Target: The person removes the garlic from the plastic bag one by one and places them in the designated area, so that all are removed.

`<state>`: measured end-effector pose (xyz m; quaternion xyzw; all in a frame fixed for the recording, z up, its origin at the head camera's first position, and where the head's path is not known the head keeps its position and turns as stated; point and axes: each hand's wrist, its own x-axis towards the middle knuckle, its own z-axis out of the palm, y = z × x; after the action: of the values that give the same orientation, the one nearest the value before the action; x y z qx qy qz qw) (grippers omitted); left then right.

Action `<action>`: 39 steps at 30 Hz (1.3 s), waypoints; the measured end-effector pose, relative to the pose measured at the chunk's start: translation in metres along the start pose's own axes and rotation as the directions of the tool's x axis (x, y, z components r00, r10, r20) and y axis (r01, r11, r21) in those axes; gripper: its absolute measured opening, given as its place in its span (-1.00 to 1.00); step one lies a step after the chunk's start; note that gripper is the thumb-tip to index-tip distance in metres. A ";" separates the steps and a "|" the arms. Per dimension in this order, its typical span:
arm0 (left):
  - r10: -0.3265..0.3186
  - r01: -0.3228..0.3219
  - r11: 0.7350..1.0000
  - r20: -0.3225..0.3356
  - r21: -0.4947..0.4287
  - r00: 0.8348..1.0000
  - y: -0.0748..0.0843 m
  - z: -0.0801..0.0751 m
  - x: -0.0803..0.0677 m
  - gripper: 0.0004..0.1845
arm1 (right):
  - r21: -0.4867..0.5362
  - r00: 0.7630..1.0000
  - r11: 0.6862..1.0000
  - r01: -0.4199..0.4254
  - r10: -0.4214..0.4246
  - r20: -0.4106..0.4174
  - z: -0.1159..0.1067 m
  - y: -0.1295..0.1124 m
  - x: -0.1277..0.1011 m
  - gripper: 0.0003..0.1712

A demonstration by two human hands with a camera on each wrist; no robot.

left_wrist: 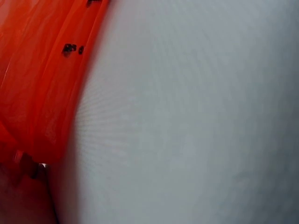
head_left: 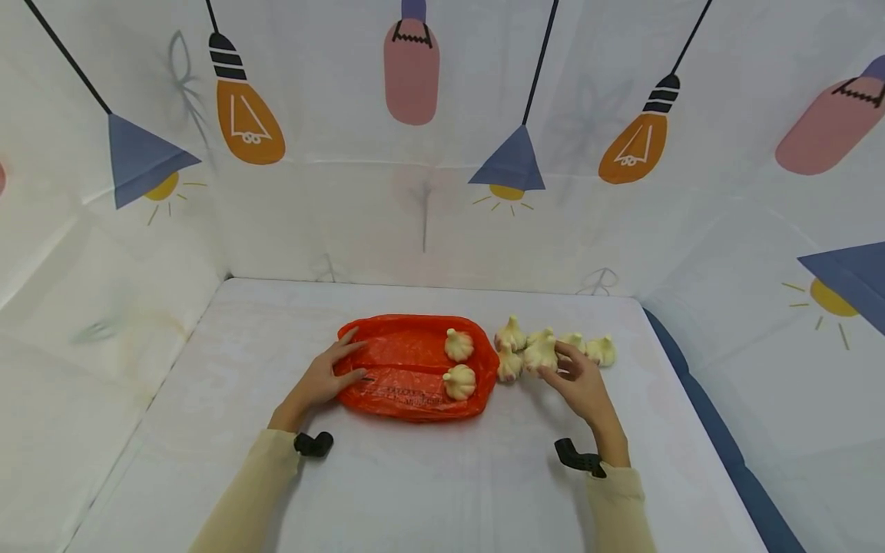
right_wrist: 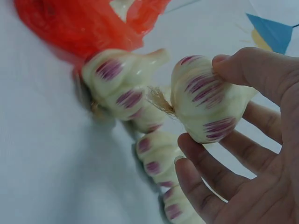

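Observation:
An orange plastic bag [head_left: 408,376] lies flat on the white table, with two garlic bulbs [head_left: 459,345] [head_left: 460,381] on it. My left hand [head_left: 330,374] rests on the bag's left edge with fingers spread flat; the left wrist view shows only the bag [left_wrist: 37,84] and the cloth. Right of the bag lies a cluster of several garlic bulbs [head_left: 512,335]. My right hand [head_left: 577,376] pinches one garlic bulb [head_left: 541,353] from that cluster. In the right wrist view its thumb and fingers [right_wrist: 205,158] curl round that bulb [right_wrist: 208,105], with other bulbs [right_wrist: 119,81] beside it.
The white table surface [head_left: 429,476] is walled in by cloth printed with lamps and bulbs. A blue strip [head_left: 719,438] runs along the table's right edge. Black wrist mounts [head_left: 313,443] [head_left: 577,459] sit at both cuffs.

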<state>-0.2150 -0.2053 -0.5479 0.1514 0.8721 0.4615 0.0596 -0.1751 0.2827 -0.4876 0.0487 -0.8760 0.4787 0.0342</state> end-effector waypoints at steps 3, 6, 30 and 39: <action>-0.006 0.006 1.000 0.000 0.005 1.000 0.000 0.000 0.000 -0.33 | 0.005 1.000 1.000 -0.012 0.012 0.001 -0.001 0.006 0.000 -0.31; -0.009 0.009 1.000 0.000 0.001 1.000 0.001 0.000 0.000 -0.33 | 0.012 1.000 1.000 -0.016 0.016 -0.001 -0.001 0.012 -0.001 -0.32; -0.014 0.014 1.000 0.002 -0.012 1.000 0.001 0.000 -0.001 -0.33 | 0.005 0.995 0.995 -0.098 0.098 0.011 0.011 0.037 -0.001 -0.27; -0.012 0.013 1.000 0.002 -0.012 1.000 0.002 0.000 -0.001 -0.33 | 0.007 0.995 0.995 -0.103 0.103 0.018 0.012 0.037 -0.004 -0.28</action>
<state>-0.2132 -0.2049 -0.5458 0.1461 0.8701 0.4663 0.0643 -0.1754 0.2929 -0.5253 0.0077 -0.8758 0.4827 0.0014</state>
